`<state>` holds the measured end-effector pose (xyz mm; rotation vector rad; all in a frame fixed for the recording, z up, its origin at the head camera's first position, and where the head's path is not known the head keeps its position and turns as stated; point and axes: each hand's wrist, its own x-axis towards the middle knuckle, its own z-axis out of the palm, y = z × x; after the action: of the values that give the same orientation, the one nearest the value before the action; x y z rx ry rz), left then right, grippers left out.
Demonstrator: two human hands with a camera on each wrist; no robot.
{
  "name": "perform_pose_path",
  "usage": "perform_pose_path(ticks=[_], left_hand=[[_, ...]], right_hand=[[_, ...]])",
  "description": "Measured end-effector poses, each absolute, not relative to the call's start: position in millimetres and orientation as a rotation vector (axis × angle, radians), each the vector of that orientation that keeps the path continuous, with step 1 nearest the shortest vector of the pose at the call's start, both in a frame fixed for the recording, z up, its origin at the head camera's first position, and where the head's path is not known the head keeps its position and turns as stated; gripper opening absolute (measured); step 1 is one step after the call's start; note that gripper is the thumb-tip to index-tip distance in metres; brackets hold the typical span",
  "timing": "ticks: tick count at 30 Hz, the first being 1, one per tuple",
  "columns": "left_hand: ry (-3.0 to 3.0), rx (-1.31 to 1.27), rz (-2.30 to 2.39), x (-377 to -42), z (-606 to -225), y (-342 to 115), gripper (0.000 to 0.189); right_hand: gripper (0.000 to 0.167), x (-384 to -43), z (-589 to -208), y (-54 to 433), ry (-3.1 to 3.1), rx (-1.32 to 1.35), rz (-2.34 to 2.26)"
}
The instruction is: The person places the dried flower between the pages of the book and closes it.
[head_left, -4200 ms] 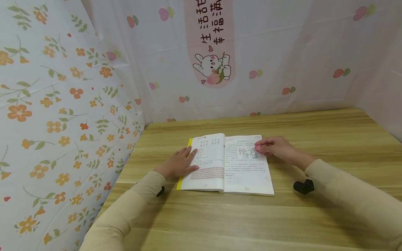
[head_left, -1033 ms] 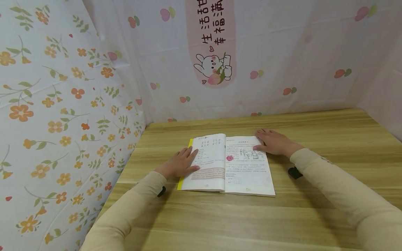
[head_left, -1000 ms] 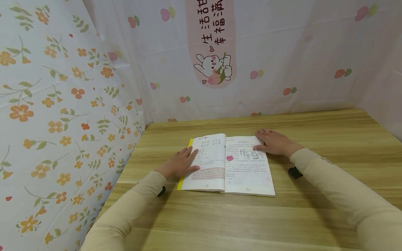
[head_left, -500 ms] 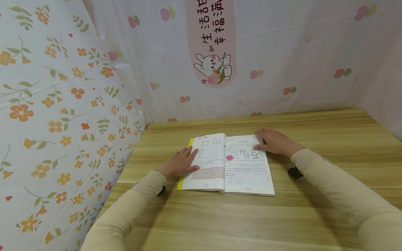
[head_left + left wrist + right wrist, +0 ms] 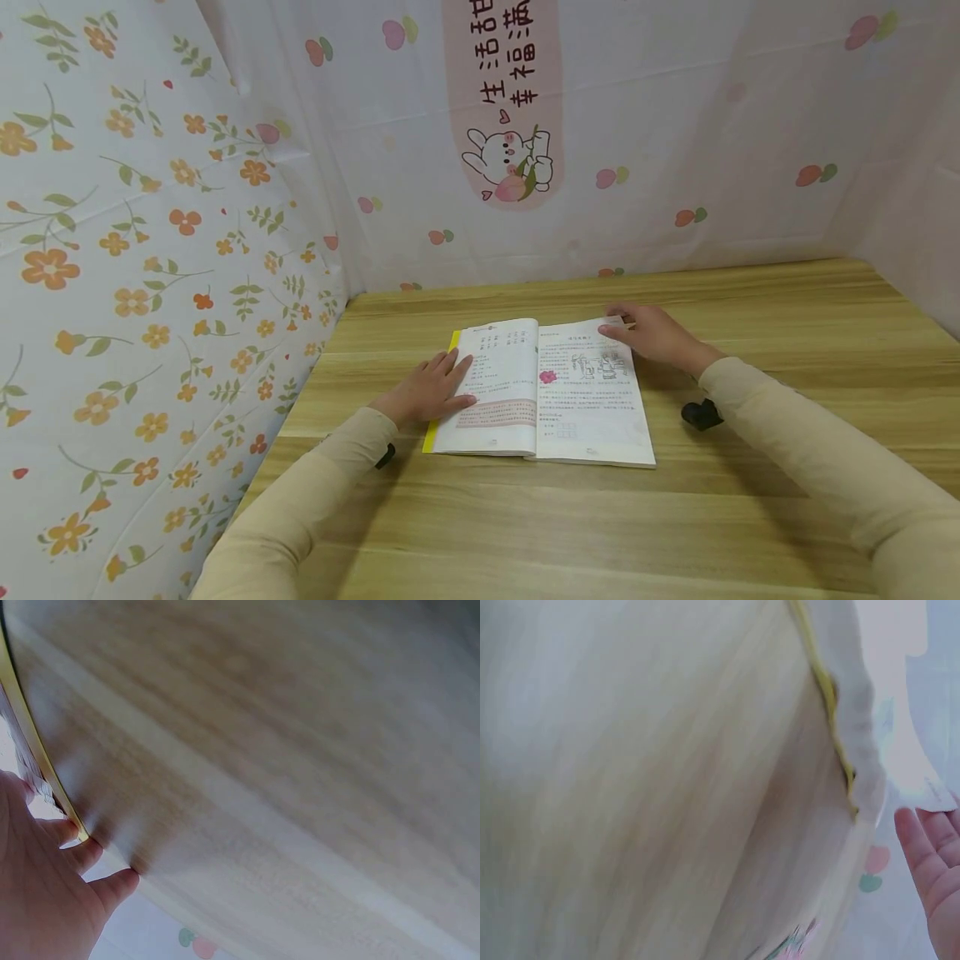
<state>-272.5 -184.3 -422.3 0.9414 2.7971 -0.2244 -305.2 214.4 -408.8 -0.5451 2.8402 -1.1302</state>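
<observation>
An open book [image 5: 592, 417] with a yellow cover edge lies on the wooden table. My left hand [image 5: 426, 392] rests spread over the outer edge of the left page [image 5: 495, 433]; in the left wrist view its fingertips [image 5: 124, 881] reach past the yellow edge onto the wood. At the top right corner, my right hand [image 5: 656, 333] pinches the right page [image 5: 600, 392], thumb above and fingers behind. The right wrist view has the raised page corner [image 5: 934, 796] at the fingers. A small pink flower-shaped piece [image 5: 548, 377] lies on the right page beside the spine.
The wooden table [image 5: 480, 525] extends around the book on all sides. A white printed cloth [image 5: 660, 125] hangs behind it, and a floral cloth [image 5: 150, 292] hangs at the left. A black device [image 5: 701, 414] sits under the right wrist.
The pink flower-shaped piece went from my right fingers to the page by the spine. My right hand then laid flat near the corner and now lifts it. The left hand stays in place.
</observation>
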Motion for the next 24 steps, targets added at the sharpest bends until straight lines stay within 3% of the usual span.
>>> perform_pose_path(ticks=[13, 19, 24], left_hand=[[2.791, 0.92, -0.233, -273.7, -425.4, -185.0, 0.079], [2.804, 0.943, -0.245, -273.4, -425.0, -184.9, 0.078], [2.809, 0.942, -0.23, -273.0, -424.4, -185.0, 0.077]], right_hand=[[0.077, -297.7, -397.8, 215.8, 2.403, -0.199, -1.741], [0.069, -289.2, -398.4, 214.9, 2.224, -0.165, -1.879], [0.079, -277.7, -395.1, 205.1, 1.911, -0.155, -2.107]])
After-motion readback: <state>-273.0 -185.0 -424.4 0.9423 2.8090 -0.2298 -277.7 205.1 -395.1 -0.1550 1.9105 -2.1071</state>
